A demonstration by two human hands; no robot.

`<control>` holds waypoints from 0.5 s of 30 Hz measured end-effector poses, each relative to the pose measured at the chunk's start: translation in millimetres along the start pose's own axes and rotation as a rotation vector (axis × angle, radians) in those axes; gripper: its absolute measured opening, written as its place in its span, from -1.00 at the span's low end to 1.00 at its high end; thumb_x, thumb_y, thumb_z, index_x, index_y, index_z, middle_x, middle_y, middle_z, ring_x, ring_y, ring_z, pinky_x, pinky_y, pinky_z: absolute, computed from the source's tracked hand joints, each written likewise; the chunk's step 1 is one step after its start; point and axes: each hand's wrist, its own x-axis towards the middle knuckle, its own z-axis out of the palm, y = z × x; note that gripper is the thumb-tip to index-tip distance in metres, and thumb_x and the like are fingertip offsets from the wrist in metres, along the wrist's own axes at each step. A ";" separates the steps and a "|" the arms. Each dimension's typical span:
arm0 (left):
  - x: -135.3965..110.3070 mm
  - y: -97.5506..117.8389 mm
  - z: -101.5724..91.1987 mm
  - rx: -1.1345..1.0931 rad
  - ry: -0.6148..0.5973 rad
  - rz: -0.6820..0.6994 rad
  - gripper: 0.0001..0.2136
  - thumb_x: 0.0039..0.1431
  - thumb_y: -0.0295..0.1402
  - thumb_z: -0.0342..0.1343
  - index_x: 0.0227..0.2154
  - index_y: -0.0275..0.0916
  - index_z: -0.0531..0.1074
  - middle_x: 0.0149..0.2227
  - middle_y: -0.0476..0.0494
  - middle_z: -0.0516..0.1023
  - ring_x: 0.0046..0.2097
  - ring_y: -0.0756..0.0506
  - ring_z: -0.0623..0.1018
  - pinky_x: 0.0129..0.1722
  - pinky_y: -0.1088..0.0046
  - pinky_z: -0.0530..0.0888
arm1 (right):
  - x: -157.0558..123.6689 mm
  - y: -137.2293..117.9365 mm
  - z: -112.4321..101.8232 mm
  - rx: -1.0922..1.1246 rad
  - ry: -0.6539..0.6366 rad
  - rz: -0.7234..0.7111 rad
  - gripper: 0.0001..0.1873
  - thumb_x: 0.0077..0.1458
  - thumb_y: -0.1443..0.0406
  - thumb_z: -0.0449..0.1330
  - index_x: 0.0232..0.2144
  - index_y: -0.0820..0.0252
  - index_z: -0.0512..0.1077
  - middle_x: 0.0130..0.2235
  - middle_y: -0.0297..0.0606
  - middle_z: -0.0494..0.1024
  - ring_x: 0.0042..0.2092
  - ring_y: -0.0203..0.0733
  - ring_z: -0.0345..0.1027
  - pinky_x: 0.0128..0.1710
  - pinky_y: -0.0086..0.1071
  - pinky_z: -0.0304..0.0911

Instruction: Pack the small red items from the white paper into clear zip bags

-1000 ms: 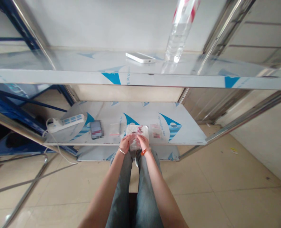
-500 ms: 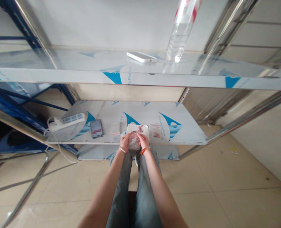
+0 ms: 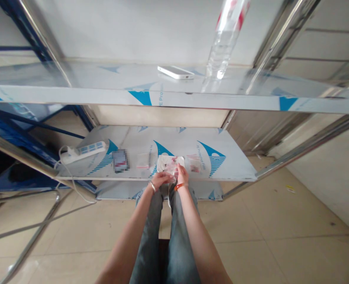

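My left hand [image 3: 160, 179] and my right hand [image 3: 182, 174] meet at the front edge of the middle metal shelf [image 3: 233, 157]. Between them both hands pinch a small clear plastic bag [image 3: 171, 169] with reddish bits inside. Just behind the bag lies a white tray or sheet [image 3: 165, 161]. Left of it rests a small clear packet with a red strip [image 3: 142, 161], and to the right another clear packet with red contents [image 3: 194, 165]. A bracelet circles each wrist.
A white power strip [image 3: 84, 152] with its cord lies at the shelf's left end, a blurred dark item [image 3: 119, 161] beside it. On the upper shelf [image 3: 74, 94] sit a white phone [image 3: 176, 72] and a clear water bottle [image 3: 224, 39]. Tiled floor lies below.
My hands have shifted slightly toward me and lower, and the bag now sits higher between the fingertips. The white tray behind it shows more.
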 end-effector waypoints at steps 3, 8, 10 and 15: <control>3.3 -3.6 -2.0 0.043 0.058 0.045 -0.84 -0.28 -0.42 0.38 -0.61 -0.29 0.51 -0.57 -0.09 0.54 -0.51 0.01 0.46 -0.44 0.51 0.37 | -1.7 -5.0 -2.4 -0.039 0.006 0.031 -0.51 -0.13 -0.05 0.18 -0.36 0.25 0.49 -0.47 -0.30 0.50 -0.50 -0.34 0.27 -0.56 -0.49 0.18; 6.0 -0.6 -7.4 0.004 0.288 0.184 -0.79 -0.25 -0.27 0.36 -0.51 -0.26 0.56 -0.46 -0.10 0.57 -0.39 -0.02 0.50 -0.44 0.55 0.32 | -10.2 -8.5 -4.3 -0.148 -0.212 0.116 -0.55 -0.20 0.04 0.27 -0.30 0.24 0.50 -0.37 -0.25 0.54 -0.48 -0.30 0.30 -0.66 -0.51 0.11; 5.6 1.3 -8.1 -0.018 0.340 0.197 -0.76 -0.28 -0.24 0.36 -0.51 -0.25 0.56 -0.48 -0.07 0.56 -0.40 -0.01 0.48 -0.46 0.57 0.30 | -12.3 -6.3 -4.3 -0.131 -0.261 0.135 -0.61 -0.26 0.09 0.31 -0.40 0.25 0.51 -0.42 -0.27 0.53 -0.47 -0.29 0.31 -0.65 -0.52 0.12; 3.8 4.0 -7.1 -0.014 0.357 0.214 -0.76 -0.32 -0.23 0.37 -0.55 -0.26 0.54 -0.58 -0.02 0.48 -0.48 0.03 0.41 -0.48 0.56 0.26 | -11.0 1.6 -3.6 -0.143 -0.263 0.120 -0.65 -0.29 0.08 0.32 -0.49 0.24 0.49 -0.54 -0.35 0.46 -0.52 -0.33 0.25 -0.64 -0.53 0.10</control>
